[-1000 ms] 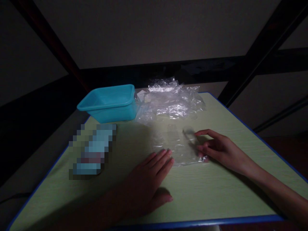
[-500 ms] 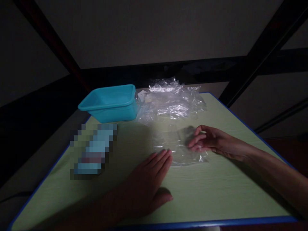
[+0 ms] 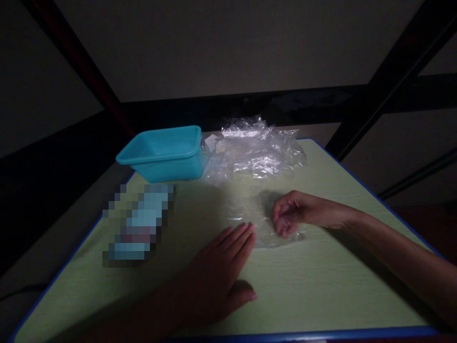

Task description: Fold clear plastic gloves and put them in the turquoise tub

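A clear plastic bag (image 3: 264, 236) lies flat on the table in front of me. My left hand (image 3: 224, 259) rests flat at its near left edge, fingers stretched out and together, thumb apart, with the fingertips touching the film. Over the right part of the bag, my right hand (image 3: 290, 213) has its fingers curled in and closed on the thin film. How much of the film is in those fingers is hard to see, because it is transparent and the light is dim.
Crumpled clear plastic bags (image 3: 259, 150) are heaped at the back of the green table (image 3: 321, 290), which has a blue edge. Beside the heap stands a turquoise basin (image 3: 167, 164). A pixelated pale blue thing (image 3: 144, 221) lies at the left. A wall (image 3: 232, 47) rises behind.
My right hand has shifted slightly left, and its fingers have curled from a loose, parted pose into a closed one over the bag. My left hand has stayed in place.
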A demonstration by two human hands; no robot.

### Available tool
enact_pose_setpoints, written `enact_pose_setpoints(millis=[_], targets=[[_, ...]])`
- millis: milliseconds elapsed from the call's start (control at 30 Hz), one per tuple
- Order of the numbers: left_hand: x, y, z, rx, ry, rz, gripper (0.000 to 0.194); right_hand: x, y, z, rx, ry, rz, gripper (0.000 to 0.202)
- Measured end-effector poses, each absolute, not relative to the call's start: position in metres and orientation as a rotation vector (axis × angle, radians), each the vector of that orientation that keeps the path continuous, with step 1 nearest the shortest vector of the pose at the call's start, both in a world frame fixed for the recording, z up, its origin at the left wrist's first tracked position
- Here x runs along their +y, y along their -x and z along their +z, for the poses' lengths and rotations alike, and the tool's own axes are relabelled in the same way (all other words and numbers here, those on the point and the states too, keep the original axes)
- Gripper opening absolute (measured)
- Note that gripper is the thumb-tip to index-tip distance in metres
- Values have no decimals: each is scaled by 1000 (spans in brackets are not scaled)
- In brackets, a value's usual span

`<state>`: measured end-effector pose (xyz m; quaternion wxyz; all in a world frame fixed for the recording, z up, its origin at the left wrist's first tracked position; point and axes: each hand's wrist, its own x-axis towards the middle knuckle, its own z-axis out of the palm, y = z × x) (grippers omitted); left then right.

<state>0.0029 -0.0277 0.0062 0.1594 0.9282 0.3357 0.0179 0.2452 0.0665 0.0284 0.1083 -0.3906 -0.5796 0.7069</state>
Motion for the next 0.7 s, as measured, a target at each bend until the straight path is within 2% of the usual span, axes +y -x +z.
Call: enact_pose_setpoints(millis=[267, 467, 700], targets=[[-27, -4, 9, 969, -2667, 21, 81, 70, -242, 24, -1641, 991, 2333, 15], [-28, -4, 11, 975, -2672, 67, 72, 69, -244, 23, -1836, 762, 2196, 12], [-29, -4, 10, 965, -2684, 92, 71, 63, -239, 27, -2041, 723, 2023, 20]])
